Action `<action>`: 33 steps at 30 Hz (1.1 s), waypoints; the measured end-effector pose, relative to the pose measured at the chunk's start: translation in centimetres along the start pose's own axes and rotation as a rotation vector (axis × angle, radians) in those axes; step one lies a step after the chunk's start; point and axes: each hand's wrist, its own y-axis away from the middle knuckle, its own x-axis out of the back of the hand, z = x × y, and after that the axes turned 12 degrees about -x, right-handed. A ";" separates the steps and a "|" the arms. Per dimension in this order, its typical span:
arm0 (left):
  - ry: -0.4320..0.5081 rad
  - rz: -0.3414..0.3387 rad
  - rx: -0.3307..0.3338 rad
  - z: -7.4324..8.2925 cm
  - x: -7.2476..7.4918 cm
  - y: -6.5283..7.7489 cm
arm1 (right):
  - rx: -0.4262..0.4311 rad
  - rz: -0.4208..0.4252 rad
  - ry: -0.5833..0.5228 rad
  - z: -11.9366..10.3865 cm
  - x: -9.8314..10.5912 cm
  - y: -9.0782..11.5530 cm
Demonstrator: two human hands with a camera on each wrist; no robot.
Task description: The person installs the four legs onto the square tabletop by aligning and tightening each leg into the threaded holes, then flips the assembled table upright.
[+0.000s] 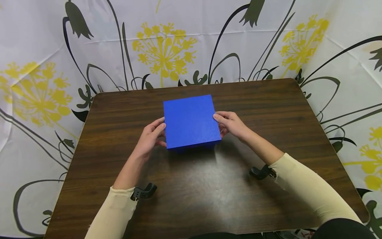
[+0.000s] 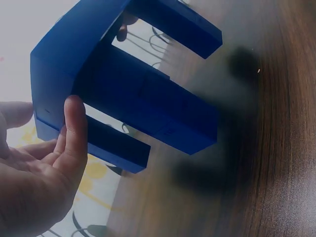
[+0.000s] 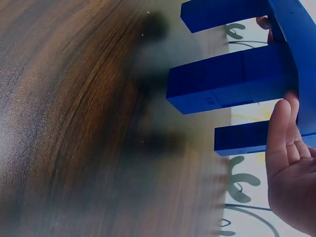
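Observation:
A small blue stool point(image 1: 191, 122) with a flat square top is held between both hands over the table. Thick square-edged legs point(image 2: 182, 116) point down from it in the wrist views; their ends look raised off the wood, with dark shadows below. My left hand point(image 1: 150, 136) grips the left side, thumb by the top edge and fingers lower down. On the opposite side my right hand point(image 1: 232, 124) holds the stool, its thumb at the top edge. From the head camera, the top hides most of the legs.
The brown wood-grain table point(image 1: 119, 172) reaches back to a white curtain point(image 1: 104, 49) printed with yellow and dark green flowers. Black wrist straps point(image 1: 144, 192) sit over the cream sleeves point(image 1: 310, 186). A bright glare lies on the wood in front of the stool.

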 end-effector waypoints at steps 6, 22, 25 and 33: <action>0.017 0.025 0.061 -0.5 0.0 -0.1 | -0.053 0.016 -0.019 0.4 -0.2 -0.4; 0.014 0.018 0.083 -1.4 0.3 0.2 | -0.117 0.023 -0.041 1.0 -0.5 -1.0; 0.014 0.019 0.088 -1.6 0.3 0.2 | -0.130 0.019 -0.050 1.0 -0.5 -1.1; 0.003 0.012 0.098 -1.6 0.2 0.1 | -0.158 0.010 -0.078 1.0 -0.4 -1.3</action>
